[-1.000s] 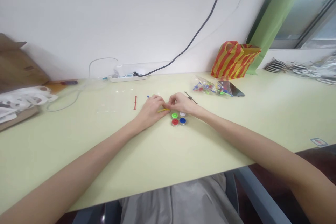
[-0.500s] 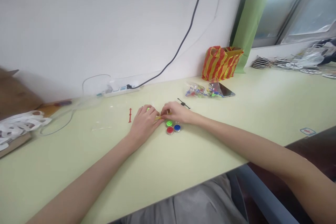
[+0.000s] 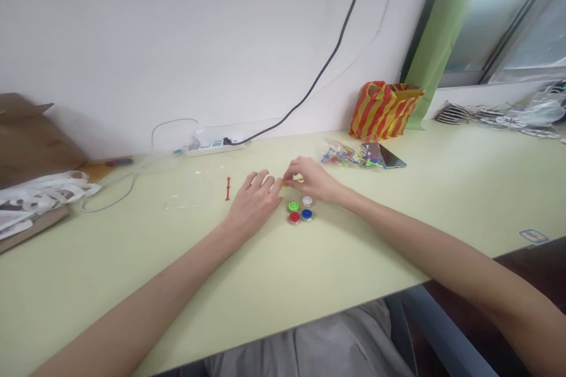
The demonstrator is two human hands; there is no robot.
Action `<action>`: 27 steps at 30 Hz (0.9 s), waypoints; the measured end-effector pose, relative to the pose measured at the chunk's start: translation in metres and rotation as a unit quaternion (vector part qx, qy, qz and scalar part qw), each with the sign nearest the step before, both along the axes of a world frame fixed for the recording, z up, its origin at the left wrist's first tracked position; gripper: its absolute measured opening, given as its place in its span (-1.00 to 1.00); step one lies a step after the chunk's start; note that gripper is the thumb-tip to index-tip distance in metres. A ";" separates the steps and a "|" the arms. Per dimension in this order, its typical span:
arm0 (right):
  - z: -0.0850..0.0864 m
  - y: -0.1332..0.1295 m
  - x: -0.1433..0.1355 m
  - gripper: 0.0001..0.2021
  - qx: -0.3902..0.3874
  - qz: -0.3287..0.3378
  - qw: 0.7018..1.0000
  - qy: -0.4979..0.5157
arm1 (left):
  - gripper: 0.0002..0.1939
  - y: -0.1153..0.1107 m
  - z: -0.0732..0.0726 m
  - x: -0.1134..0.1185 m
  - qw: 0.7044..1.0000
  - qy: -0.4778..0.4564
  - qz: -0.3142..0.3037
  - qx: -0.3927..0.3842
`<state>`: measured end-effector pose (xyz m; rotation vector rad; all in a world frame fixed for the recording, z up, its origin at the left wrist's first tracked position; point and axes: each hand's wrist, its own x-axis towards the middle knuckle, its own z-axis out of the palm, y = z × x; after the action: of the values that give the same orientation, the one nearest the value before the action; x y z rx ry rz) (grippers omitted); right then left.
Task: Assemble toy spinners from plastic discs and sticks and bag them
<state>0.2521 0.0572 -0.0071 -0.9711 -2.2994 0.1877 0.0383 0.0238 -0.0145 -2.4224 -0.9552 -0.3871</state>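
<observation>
My right hand (image 3: pixel 312 179) pinches a small yellow piece (image 3: pixel 292 182) between thumb and fingertips. Close beside it, my left hand (image 3: pixel 256 197) lies low over the table with its fingers bent; whatever is under them is hidden. Just nearer to me are several small discs: a green one (image 3: pixel 293 207), a red one (image 3: pixel 294 218), a blue one (image 3: pixel 306 214) and a white one (image 3: pixel 307 201). A thin red piece (image 3: pixel 228 188) lies to the left of my left hand.
Behind my right hand lie clear bags of colourful parts (image 3: pixel 340 154) and a dark phone (image 3: pixel 389 156). A striped bag (image 3: pixel 384 111) and a power strip (image 3: pixel 214 148) stand along the wall. White strips (image 3: pixel 48 194) lie at the left.
The view has turned slightly left. My right hand has lifted a little away from the discs, so the white disc now shows. The black piece behind my right hand is no longer visible.
</observation>
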 end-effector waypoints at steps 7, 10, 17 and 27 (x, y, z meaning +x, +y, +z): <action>0.002 0.014 0.037 -0.90 0.041 -0.129 0.990 -0.030 | -0.50 0.004 -0.010 -0.001 0.999 -0.018 0.021 0.016; 0.005 0.018 0.047 -0.89 0.081 -0.184 0.976 -0.085 | -0.47 0.005 -0.013 -0.002 0.999 -0.027 0.009 0.014; 0.011 0.032 0.082 -0.88 -0.031 -0.308 0.938 -0.155 | -0.46 0.006 -0.018 -0.004 0.999 -0.003 0.000 0.032; 0.012 0.034 0.093 -0.82 -0.089 -0.265 0.940 -0.197 | -0.48 0.007 -0.017 -0.004 0.999 0.012 0.017 0.024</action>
<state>0.3452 0.0910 0.0050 -1.8206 -2.2855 -0.0326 0.0344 0.0310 -0.0319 -2.3591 -0.9645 -0.3634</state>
